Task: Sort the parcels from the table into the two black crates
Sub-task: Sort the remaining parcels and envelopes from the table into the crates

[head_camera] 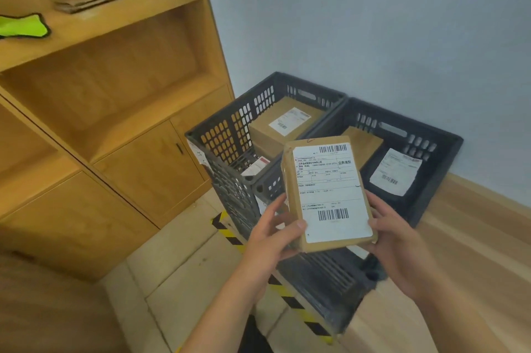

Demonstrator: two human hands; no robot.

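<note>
I hold a flat brown cardboard parcel (327,194) with a large white shipping label facing me, above the near edge of the crates. My left hand (273,235) grips its lower left side, thumb on the label. My right hand (396,240) holds its right edge from below. Two black slotted crates stand side by side against the wall. The left crate (227,134) contains a labelled brown box (284,123) and another labelled packet lower down. The right crate (442,151) holds a tilted brown parcel (365,143) and a dark bag with a white label (396,171).
A wooden shelf unit with cupboard doors (149,168) stands to the left of the crates. A green vest (23,26) lies on one of its shelves. Yellow-black tape (290,298) runs across the floor below the crates. A grey wall is behind.
</note>
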